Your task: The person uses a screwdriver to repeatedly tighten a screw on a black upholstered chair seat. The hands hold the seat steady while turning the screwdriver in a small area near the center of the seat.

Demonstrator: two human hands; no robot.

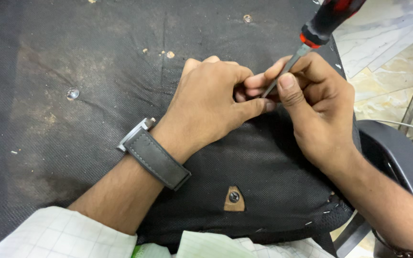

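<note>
Black fabric panel (72, 57) under hands, screwdriver (311, 36)

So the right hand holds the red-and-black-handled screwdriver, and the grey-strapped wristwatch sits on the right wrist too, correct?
Not quite. The head view shows the right hand holding the red-and-black-handled screwdriver, but the grey-strapped wristwatch sits on the left wrist, behind the left hand.

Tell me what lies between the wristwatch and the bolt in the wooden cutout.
In the head view, only black mesh fabric lies between the wristwatch on the left forearm and the bolt; nothing else sits on that stretch.
</note>
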